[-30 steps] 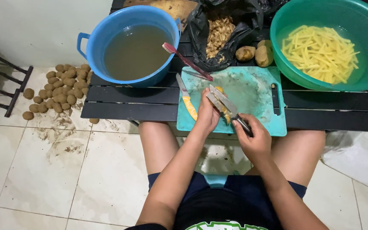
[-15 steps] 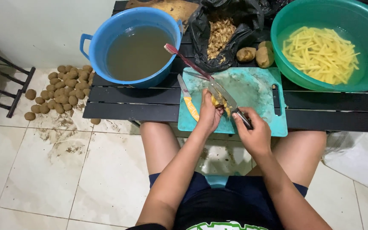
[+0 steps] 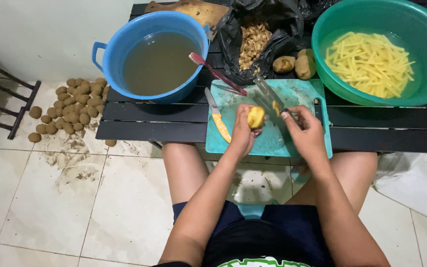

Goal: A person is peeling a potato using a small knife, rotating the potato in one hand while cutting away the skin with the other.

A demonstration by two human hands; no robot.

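Fingers: left hand (image 3: 243, 132) is wrapped around a peeled yellow potato (image 3: 256, 117), thumb and fingertips pinching it so it pokes out above the fist. Right hand (image 3: 306, 133) is clenched on the handle of a big knife (image 3: 269, 95).

What changed: half a second back both hands were bunched together low on the board with the blade down by the potato. Now they've split apart, the potato's lifted and turned up, and the blade points away toward the top of the board.

What that means: looks to me like a pause between cuts, potato getting re-gripped or checked rather than sliced right now.

Potato spot: held in the air just above the teal cutting board (image 3: 292, 89), not resting on it.

Board extras: small yellow-handled knife (image 3: 217, 116) lying along the left edge, red toothbrush (image 3: 216, 73) propped from the blue tub across to the board.

Blue tub (image 3: 124, 47): murky brown water, sits left of the board.

Green basin (image 3: 421, 39): full of cut yellow sticks in water, on the right.

Still unpeeled: two brown potatoes (image 3: 295, 64) by the black bag (image 3: 253, 20) with peelings, plus a big pile of small potatoes (image 3: 75, 101) on the tiled floor.
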